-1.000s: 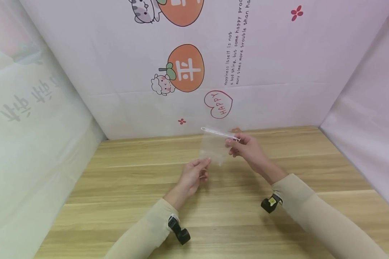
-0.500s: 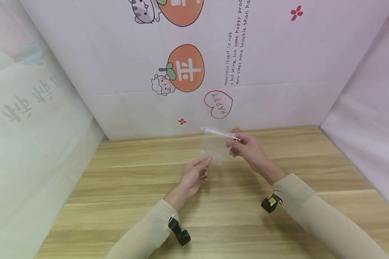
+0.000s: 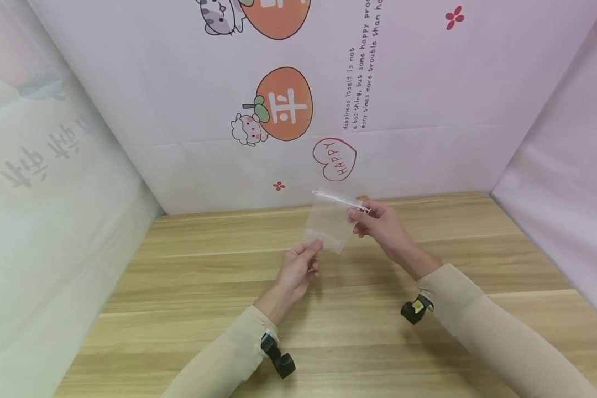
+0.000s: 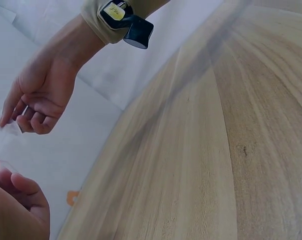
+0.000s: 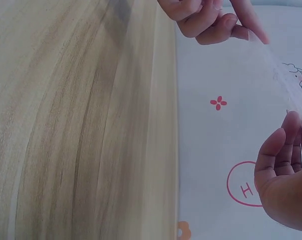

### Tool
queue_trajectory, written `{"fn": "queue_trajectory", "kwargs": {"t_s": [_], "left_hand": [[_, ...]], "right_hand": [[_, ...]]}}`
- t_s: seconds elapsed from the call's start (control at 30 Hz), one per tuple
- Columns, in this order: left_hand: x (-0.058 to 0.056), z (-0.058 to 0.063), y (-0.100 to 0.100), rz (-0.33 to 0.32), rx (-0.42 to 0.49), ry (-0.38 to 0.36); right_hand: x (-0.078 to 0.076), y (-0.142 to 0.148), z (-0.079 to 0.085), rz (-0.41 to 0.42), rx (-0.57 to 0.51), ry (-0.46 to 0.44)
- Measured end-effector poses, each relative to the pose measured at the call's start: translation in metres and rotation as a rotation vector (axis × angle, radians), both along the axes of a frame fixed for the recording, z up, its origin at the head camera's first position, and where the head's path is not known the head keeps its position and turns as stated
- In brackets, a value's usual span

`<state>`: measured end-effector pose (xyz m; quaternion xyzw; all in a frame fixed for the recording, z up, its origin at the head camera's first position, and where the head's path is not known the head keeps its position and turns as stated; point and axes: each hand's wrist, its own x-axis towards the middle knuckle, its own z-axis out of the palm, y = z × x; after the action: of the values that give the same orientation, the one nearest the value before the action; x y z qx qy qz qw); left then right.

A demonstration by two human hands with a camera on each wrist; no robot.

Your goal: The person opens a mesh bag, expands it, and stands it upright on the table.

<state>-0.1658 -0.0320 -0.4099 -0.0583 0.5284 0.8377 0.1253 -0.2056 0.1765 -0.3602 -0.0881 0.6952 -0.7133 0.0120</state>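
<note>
A clear drawstring pouch [image 3: 328, 220] with a white cord along its top edge hangs tilted above the table's far side. My left hand [image 3: 298, 266] pinches its lower left corner between thumb and forefinger. At the upper right corner, by the cord's end, my right hand [image 3: 378, 224] pinches it. In the right wrist view the thin pouch [image 5: 283, 75] stretches between both hands, seen nearly edge-on. The left wrist view catches the right hand [image 4: 45, 95] above and part of the left hand [image 4: 20, 205] below; the pouch is barely visible there.
The wooden table [image 3: 219, 276] spreads under both arms. Behind it rises a white printed cloth [image 3: 189, 171]; further cloth walls stand at the left [image 3: 45, 221] and right [image 3: 562, 160]. A black wrist camera [image 3: 278, 356] sits on the left sleeve, another camera [image 3: 415, 310] on the right.
The pouch's top edge has risen slightly and shifted a little right, and its lower part looks flatter. Both hands keep their pinch with only slight movement.
</note>
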Motion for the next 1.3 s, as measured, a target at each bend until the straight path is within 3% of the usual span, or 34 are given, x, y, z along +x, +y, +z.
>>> {"fn": "queue_trajectory", "kwargs": {"t_s": [0.47,0.8,1.3], "left_hand": [[0.0024,0.0015,-0.0024,-0.009,0.092,-0.003],[0.0028,-0.0005,-0.0035,0.005,0.074,0.011],[0.0012,-0.0018,-0.0021,0.039,0.068,-0.025]], "right_hand": [[-0.0003,-0.0019,0.0007,-0.013,-0.017,-0.008],[-0.0002,-0.0009,0.0016,-0.031,-0.003,-0.02],[0.0023,-0.0038,0.0016,-0.019,-0.028,-0.026]]}}
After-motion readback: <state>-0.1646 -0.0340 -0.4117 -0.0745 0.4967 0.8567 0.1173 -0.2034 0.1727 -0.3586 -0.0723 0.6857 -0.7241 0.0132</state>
